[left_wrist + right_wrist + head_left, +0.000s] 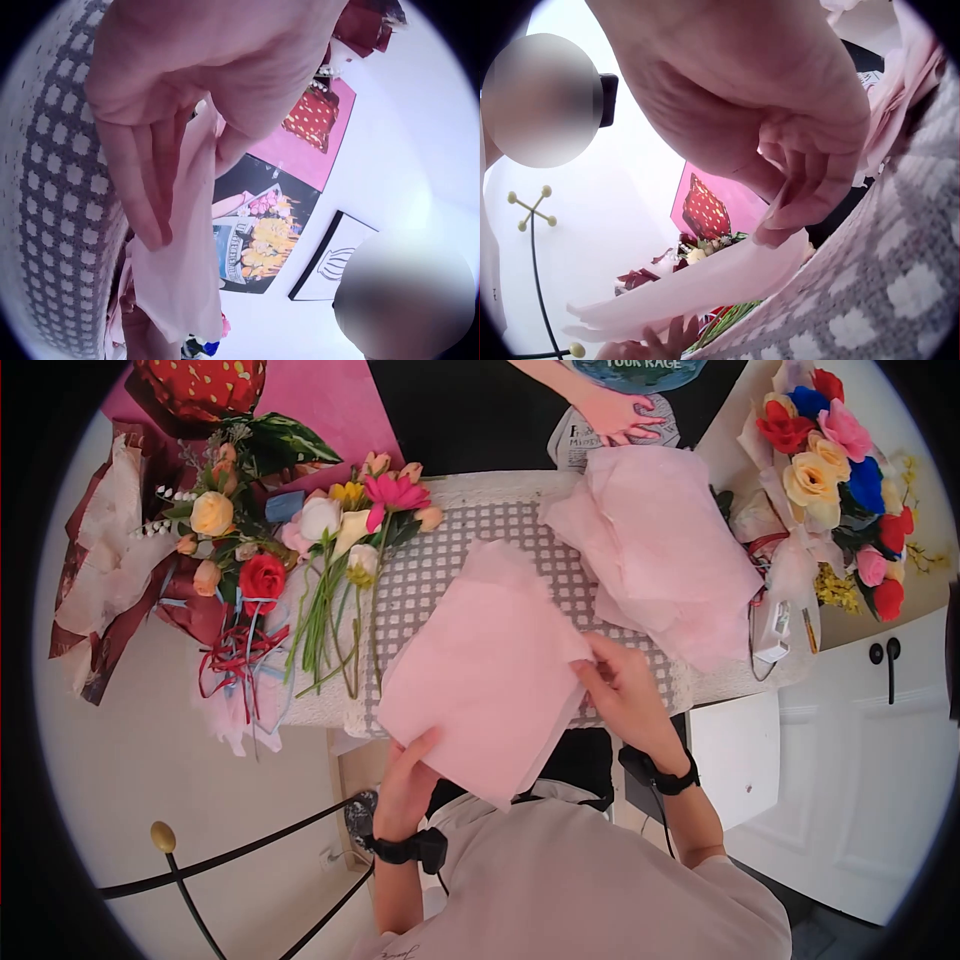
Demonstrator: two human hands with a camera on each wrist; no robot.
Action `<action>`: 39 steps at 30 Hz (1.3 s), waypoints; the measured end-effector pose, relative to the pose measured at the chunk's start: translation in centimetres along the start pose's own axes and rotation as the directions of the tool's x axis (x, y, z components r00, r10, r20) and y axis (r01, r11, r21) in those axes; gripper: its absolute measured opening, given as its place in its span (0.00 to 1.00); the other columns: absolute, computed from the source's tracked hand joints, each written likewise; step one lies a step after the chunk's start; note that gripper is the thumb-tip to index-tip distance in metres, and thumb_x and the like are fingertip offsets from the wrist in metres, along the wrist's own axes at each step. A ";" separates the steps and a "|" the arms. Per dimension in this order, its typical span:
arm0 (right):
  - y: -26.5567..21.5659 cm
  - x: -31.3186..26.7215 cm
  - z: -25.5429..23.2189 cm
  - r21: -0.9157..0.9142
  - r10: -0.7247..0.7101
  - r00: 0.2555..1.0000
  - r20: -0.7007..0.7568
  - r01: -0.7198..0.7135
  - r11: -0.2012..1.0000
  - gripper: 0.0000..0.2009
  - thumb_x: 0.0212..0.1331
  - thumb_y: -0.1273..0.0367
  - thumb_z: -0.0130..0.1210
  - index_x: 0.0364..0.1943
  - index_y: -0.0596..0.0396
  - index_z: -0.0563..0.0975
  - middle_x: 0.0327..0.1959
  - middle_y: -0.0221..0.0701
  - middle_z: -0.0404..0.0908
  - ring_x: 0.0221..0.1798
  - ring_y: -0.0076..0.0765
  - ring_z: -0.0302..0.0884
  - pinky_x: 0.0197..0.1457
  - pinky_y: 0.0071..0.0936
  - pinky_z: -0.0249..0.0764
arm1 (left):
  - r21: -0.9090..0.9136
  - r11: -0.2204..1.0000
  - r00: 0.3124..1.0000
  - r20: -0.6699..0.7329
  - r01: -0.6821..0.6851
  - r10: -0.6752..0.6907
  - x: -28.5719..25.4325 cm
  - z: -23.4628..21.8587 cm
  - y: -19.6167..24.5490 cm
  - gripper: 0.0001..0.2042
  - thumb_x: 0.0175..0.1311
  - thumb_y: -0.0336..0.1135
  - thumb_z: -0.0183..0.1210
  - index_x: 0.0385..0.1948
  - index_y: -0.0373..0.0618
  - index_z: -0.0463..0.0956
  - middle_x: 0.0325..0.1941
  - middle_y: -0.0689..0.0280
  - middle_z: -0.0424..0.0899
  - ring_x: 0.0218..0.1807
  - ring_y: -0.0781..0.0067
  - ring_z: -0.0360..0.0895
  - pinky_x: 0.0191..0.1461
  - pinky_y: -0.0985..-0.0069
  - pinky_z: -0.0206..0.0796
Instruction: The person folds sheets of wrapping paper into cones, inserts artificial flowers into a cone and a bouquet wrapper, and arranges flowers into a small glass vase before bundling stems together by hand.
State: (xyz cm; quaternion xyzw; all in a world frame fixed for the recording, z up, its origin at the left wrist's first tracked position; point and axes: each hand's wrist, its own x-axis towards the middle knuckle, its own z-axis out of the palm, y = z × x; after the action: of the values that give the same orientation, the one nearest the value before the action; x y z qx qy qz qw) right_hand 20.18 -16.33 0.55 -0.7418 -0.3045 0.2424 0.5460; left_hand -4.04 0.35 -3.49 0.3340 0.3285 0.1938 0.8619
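Both hands hold a folded sheet of pale pink tissue paper [485, 660] over the front of the table. My left hand [404, 785] pinches its lower left edge, thumb on top and fingers beneath. At the right corner, my right hand [622, 685] pinches the paper between thumb and fingers. In the right wrist view the tissue paper [697, 289] stretches in thin layers from the right fingertips toward the left hand [656, 345]. The left wrist view shows the paper [184, 255] hanging between left thumb and fingers.
A grey-and-white checked cloth [420, 555] covers the table. More pink tissue sheets [670, 550] lie at the back right. Artificial flowers [320, 520] with green stems lie left, beside a wrapped bouquet [110, 560]. Another bouquet [825, 475] and a white glue gun [773, 630] are at right.
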 end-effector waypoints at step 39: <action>-2.3 3.6 -16.1 0.540 -0.003 0.965 -0.261 0.148 0.829 0.17 0.76 0.70 0.55 0.64 0.63 0.76 0.57 0.35 0.87 0.53 0.25 0.87 0.60 0.23 0.81 | 0.544 0.839 0.704 0.588 0.022 -0.399 1.3 2.1 -1.0 0.24 0.85 0.45 0.44 0.59 0.32 0.80 0.46 0.53 0.91 0.44 0.64 0.89 0.50 0.71 0.80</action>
State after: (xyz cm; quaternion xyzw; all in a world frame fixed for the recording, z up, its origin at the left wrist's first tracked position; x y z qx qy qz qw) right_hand 33.36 -23.92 7.29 -0.5631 -0.1796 0.2034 0.7806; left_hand -1.52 -0.59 -3.63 0.5500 0.0652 -0.1376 0.8211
